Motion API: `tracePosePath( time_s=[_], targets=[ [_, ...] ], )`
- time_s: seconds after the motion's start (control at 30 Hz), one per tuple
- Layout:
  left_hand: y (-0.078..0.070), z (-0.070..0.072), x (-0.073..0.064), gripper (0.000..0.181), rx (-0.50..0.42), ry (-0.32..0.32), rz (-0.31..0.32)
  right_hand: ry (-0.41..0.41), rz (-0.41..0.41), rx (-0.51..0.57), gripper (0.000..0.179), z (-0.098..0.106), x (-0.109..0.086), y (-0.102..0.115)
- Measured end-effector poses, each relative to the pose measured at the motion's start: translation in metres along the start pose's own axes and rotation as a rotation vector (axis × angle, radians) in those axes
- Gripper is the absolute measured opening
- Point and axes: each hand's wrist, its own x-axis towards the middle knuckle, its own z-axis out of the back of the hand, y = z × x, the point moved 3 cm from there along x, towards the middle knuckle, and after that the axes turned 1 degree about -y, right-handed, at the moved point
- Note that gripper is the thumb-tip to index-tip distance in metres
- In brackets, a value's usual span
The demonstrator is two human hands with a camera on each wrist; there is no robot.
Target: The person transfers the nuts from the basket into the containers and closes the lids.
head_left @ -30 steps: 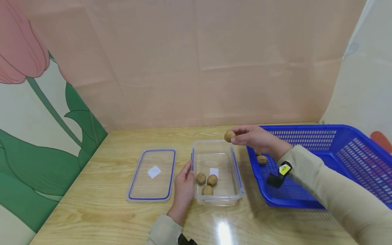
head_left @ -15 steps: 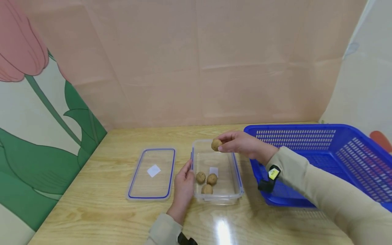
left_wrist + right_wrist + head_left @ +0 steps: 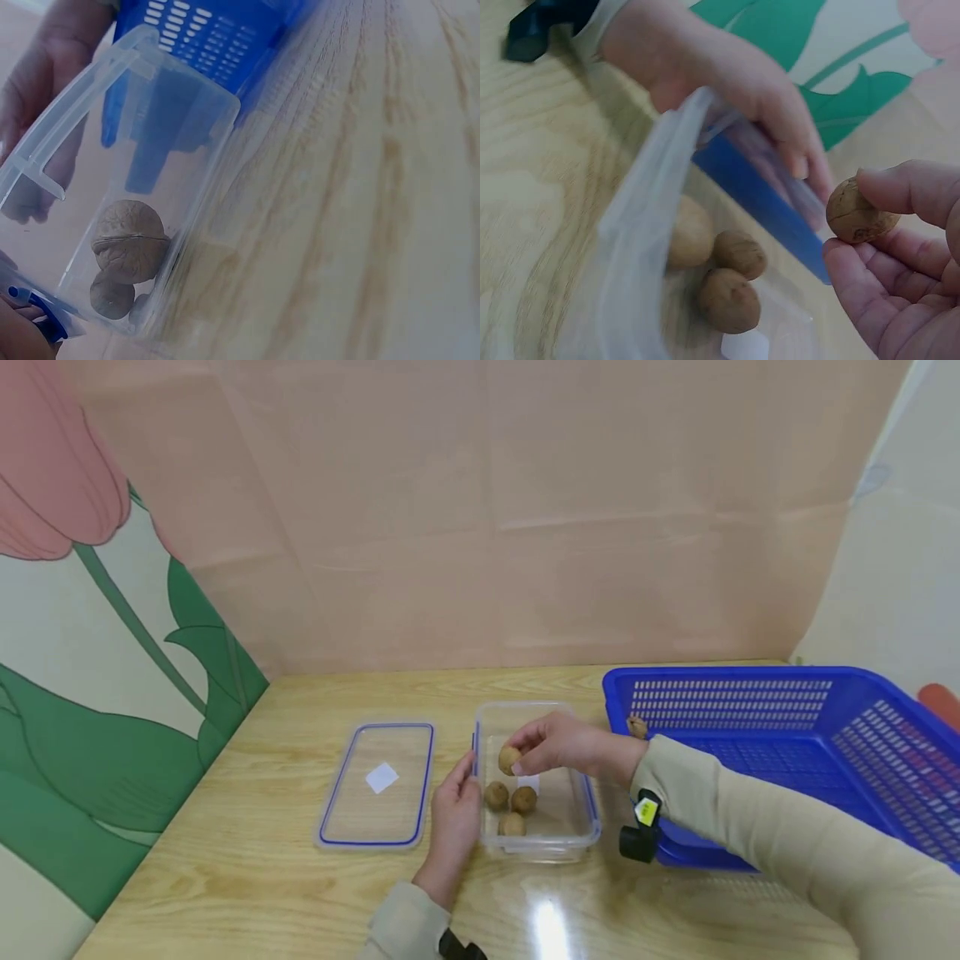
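Observation:
My right hand [image 3: 558,746] pinches a walnut [image 3: 509,760] between thumb and fingertips, over the inside of the clear plastic box [image 3: 573,839]. In the right wrist view that walnut [image 3: 862,211] sits at the tips of the thumb and fingers. Three more walnuts [image 3: 523,799] lie together on the box floor at its near left, beside a white paper square [image 3: 529,782]. Fairly straight fingers of my left hand [image 3: 454,818] rest along the box's left wall, as the right wrist view also shows.
A clear lid [image 3: 377,814] with a blue seal lies flat left of the box. At the right stands a blue plastic basket [image 3: 723,673] with a walnut [image 3: 637,727] showing at its left side; my right forearm crosses over it. A papered wall rises behind the table.
My right hand has carried its walnut left and down, from beside the basket to over the box's inside. My left hand stays at the box wall.

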Motion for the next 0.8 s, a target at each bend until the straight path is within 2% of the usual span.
tracePosePath(
  time_s=[0.33,0.53,0.8],
  targets=[
    [0.0007,-0.0012,-0.0008,0.042,-0.006,-0.005,-0.017,0.027,-0.047,-0.081,0.033,-0.0048,-0.0017,-0.0024],
    [0.0004,-0.0008,-0.0015,0.042,-0.007,0.008,0.015,0.022,-0.066,-0.053,0.033,-0.0038,-0.002,-0.0027],
    [0.0024,-0.0017,0.0,0.041,-0.016,0.001,-0.005,-0.006,-0.032,-0.024,0.035,0.0016,-0.002,-0.0022]
  ],
)
